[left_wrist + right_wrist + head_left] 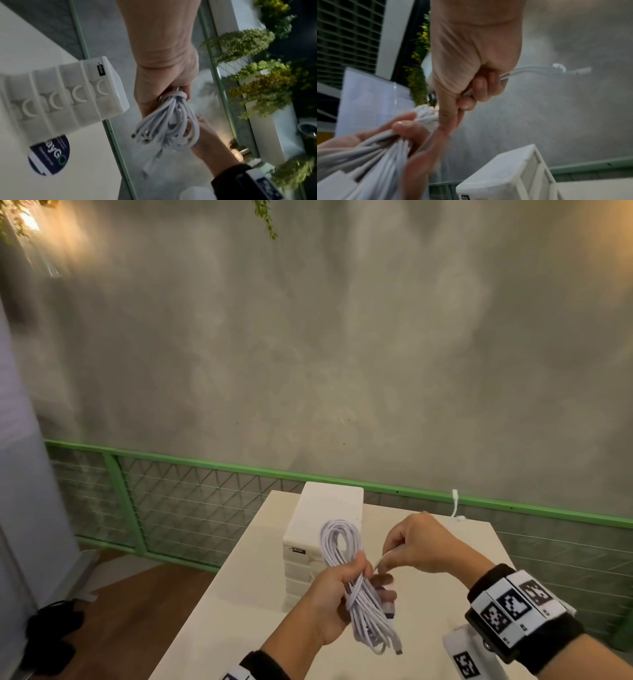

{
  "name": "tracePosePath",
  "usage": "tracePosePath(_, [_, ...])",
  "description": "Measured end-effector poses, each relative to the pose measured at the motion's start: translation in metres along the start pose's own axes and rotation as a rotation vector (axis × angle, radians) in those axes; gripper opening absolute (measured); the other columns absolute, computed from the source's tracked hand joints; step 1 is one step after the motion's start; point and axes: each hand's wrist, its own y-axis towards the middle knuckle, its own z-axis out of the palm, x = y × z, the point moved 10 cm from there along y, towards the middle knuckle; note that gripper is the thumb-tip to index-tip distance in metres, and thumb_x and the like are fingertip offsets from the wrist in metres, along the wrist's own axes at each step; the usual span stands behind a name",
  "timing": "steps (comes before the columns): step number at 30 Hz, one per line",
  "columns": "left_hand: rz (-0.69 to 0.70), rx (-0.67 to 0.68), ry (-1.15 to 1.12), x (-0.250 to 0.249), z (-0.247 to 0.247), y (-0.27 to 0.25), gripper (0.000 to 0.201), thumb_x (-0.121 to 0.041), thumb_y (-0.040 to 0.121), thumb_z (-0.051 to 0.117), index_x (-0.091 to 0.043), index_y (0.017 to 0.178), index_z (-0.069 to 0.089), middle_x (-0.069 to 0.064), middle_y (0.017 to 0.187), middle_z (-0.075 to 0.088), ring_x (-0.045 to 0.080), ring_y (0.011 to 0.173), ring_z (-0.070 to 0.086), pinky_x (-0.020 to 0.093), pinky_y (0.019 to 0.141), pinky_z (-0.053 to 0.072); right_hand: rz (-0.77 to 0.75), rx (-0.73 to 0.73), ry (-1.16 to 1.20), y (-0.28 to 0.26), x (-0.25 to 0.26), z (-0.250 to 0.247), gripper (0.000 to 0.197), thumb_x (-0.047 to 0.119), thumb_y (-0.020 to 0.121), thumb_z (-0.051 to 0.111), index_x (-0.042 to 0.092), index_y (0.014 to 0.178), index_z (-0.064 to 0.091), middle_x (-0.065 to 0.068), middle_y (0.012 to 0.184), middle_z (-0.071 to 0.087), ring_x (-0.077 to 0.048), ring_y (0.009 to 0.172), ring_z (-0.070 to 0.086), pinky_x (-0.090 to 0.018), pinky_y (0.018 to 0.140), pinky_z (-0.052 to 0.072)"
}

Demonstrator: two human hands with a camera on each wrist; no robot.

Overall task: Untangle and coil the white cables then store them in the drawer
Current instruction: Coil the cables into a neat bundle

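1. Our left hand (pixel 330 601) grips the coiled white cables (pixel 356 587) at mid-bundle.
2. Our right hand (pixel 416 546), just beside, pinches one cable end.
3. The drawer unit (pixel 322 522) stands on the counter (pixel 219 611) beyond both hands.

Cable bundle (pixel 359 159) blurred, edge-cropped

counter: pale cream top (pixel 212 611), standing right by a green mesh railing (pixel 191 501)
drawer unit: small white stack of drawers (pixel 325 515) sitting on the counter toward the far edge, all shut, black label up top
sticker: round dark-blue disc (pixel 49 154) flat on the counter in front of the unit
marker card: white tag with a black square code (pixel 467 659), near right corner
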Motion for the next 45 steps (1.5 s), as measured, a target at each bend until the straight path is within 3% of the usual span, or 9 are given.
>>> tracePosePath(6, [-0.028,0.099,0.054,-0.005,0.011,-0.003,0.027,-0.03,0.08,0.059,-0.01,0.063,0.055,0.003,0.05,0.049,0.017,0.041,0.046,0.023,0.048,0.044,-0.073,-0.009,-0.09,-0.011,0.015,-0.011,0.033,0.036,0.064,0.081,0.039,0.045,0.054,0.023,0.042,0.055,0.001,0.049,0.051,-0.011,0.046,0.036])
tracePosePath(12, [0.032,0.236,0.061,-0.008,0.024,-0.014,0.02,-0.014,0.063,0.068,-0.009,0.072,0.051,0.002,0.05,0.044,0.015,0.037,0.041,0.027,0.054,0.051,-0.002,-0.008,0.027,-0.014,-0.001,-0.015,0.026,0.035,0.065,0.081,0.035,0.048,0.062,0.018,0.044,0.057,0.002,0.047,0.049,-0.009,0.045,0.037])
tracePosePath(19, [0.084,0.112,0.101,0.001,0.012,-0.007,0.015,-0.011,0.065,0.062,-0.004,0.074,0.052,0.005,0.051,0.046,0.016,0.036,0.041,0.027,0.052,0.048,0.046,-0.071,0.042,-0.022,-0.015,-0.012,0.021,0.036,0.067,0.079,0.033,0.053,0.064,0.015,0.05,0.059,-0.004,0.052,0.049,-0.012,0.047,0.037])
tracePosePath(23, [0.083,-0.001,0.18,0.003,-0.011,0.005,0.021,-0.01,0.066,0.064,0.0,0.079,0.051,0.009,0.054,0.051,0.021,0.036,0.043,0.029,0.048,0.048,-0.226,-0.19,-0.309,-0.038,0.016,-0.018,0.017,0.042,0.075,0.069,0.028,0.066,0.073,0.016,0.055,0.059,-0.005,0.055,0.056,-0.015,0.048,0.035])
tracePosePath(27, [0.032,0.043,0.383,0.003,-0.014,0.007,0.013,-0.007,0.076,0.062,-0.002,0.085,0.052,0.009,0.06,0.055,0.021,0.042,0.05,0.032,0.053,0.05,-0.422,-0.172,-0.703,-0.058,0.054,0.0,0.019,0.04,0.061,0.065,0.027,0.048,0.061,0.012,0.044,0.052,-0.003,0.036,0.049,-0.013,0.034,0.026])
tracePosePath(31, [-0.017,0.098,0.607,0.002,-0.005,0.006,0.015,-0.005,0.076,0.059,-0.006,0.089,0.051,0.009,0.061,0.054,0.022,0.048,0.053,0.034,0.059,0.053,-0.422,0.16,-0.852,-0.062,0.069,0.035,0.011,0.013,0.085,0.057,0.012,0.092,0.065,-0.004,0.088,0.065,-0.02,0.074,0.06,-0.029,0.065,0.049])
tracePosePath(36, [-0.003,0.194,1.169,0.002,0.019,0.004,0.008,-0.004,0.081,0.061,-0.007,0.087,0.057,0.001,0.066,0.05,0.016,0.061,0.05,0.031,0.066,0.046,-0.562,0.202,-0.674,-0.064,0.078,0.041,0.003,0.025,0.066,0.065,0.025,0.069,0.063,0.008,0.07,0.06,-0.011,0.059,0.053,-0.019,0.051,0.03])
tracePosePath(40, [-0.062,0.182,1.172,-0.001,0.014,0.006,0.037,-0.01,0.077,0.069,-0.006,0.106,0.047,0.001,0.072,0.052,0.012,0.058,0.054,0.027,0.061,0.049,-0.486,0.207,-0.491,-0.043,0.058,0.042,0.02,0.031,0.092,0.048,0.024,0.106,0.059,0.002,0.13,0.046,-0.019,0.117,0.039,-0.029,0.097,0.028])
tracePosePath(45, [-0.11,0.318,0.984,0.002,0.021,-0.001,0.035,0.001,0.077,0.067,-0.008,0.106,0.049,0.008,0.071,0.056,0.01,0.048,0.061,0.021,0.051,0.054,-0.397,0.202,-0.256,-0.035,0.041,0.043,0.016,0.032,0.093,0.048,0.023,0.103,0.057,0.015,0.09,0.045,-0.002,0.084,0.04,-0.009,0.076,0.029])
